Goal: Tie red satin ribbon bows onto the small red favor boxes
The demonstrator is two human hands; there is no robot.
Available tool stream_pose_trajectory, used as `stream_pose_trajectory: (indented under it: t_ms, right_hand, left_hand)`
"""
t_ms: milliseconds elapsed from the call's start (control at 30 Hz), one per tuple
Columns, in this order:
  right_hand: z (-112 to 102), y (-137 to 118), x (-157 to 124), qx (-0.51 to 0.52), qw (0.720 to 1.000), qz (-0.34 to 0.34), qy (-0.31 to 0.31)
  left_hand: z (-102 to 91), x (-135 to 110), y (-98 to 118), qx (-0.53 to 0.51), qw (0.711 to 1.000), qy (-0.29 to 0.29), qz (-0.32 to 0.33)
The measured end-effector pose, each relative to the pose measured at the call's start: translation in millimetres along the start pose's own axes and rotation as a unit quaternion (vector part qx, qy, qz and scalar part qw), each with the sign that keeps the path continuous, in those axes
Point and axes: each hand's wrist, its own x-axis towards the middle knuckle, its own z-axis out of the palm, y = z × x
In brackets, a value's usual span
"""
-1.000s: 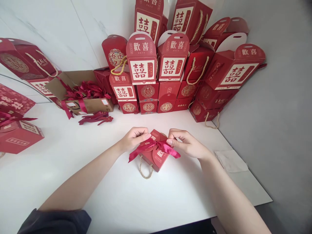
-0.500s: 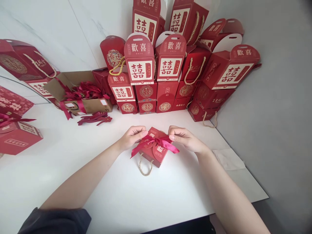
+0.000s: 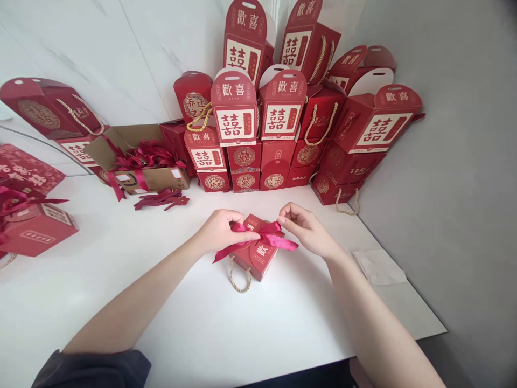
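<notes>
A small red gift box (image 3: 255,260) with a rope handle (image 3: 240,280) stands on the white table, turned at an angle. Across its top lies a crimson ribbon bow (image 3: 270,237), its tails hanging over both sides. My left hand (image 3: 226,230) pinches the bow's left loop, the thumb lying close to the knot. At the bow's right loop, my right hand (image 3: 302,226) has thumb and forefinger pressed together on the ribbon's edge, its other fingers curled. The left fingertips are partly hidden behind the ribbon.
Red gift boxes (image 3: 278,110) are stacked along the back wall. An open cardboard box (image 3: 159,179) holds crimson ribbons, and more ribbons (image 3: 161,199) lie before it. A bowed box (image 3: 44,231) stands at left. A white tissue (image 3: 379,267) lies near the right edge.
My left hand has shifted inward, its thumb now nearer the knot. The right hand has tilted up slightly at the right loop. The whole view has shifted a little.
</notes>
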Motion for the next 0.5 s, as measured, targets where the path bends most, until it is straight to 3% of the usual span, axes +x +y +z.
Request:
stream_pose_trajectory:
  t_ms: [67, 167, 300, 400, 500]
  right_hand:
    - [-6.5, -3.9, -4.2, -0.101, 0.994, 0.037, -0.029]
    - [-13.0, -9.7, -8.7, -0.17, 0.97, 0.107, -0.136]
    - [-12.0, -14.2, -9.1, -0.096, 0.966, 0.125, -0.206]
    - [-11.9, -14.6, -8.4, -0.043, 0.958, 0.119, -0.256]
    - [-12.6, -11.0, -7.4, -0.014, 0.942, 0.127, -0.309]
  left_hand:
    - [-2.6, -0.3, -1.1, 0.017, 1.0, 0.012, -0.004]
    - [-5.3, 0.6, -3.1, 0.04, 0.998, 0.046, -0.003]
    - [-6.7, 3.1, -6.5, 0.011, 0.998, 0.057, -0.013]
    - [-6.9, 5.6, -10.0, -0.088, 0.994, 0.018, -0.067]
    - [-5.9, 7.5, -12.4, -0.204, 0.97, -0.016, -0.128]
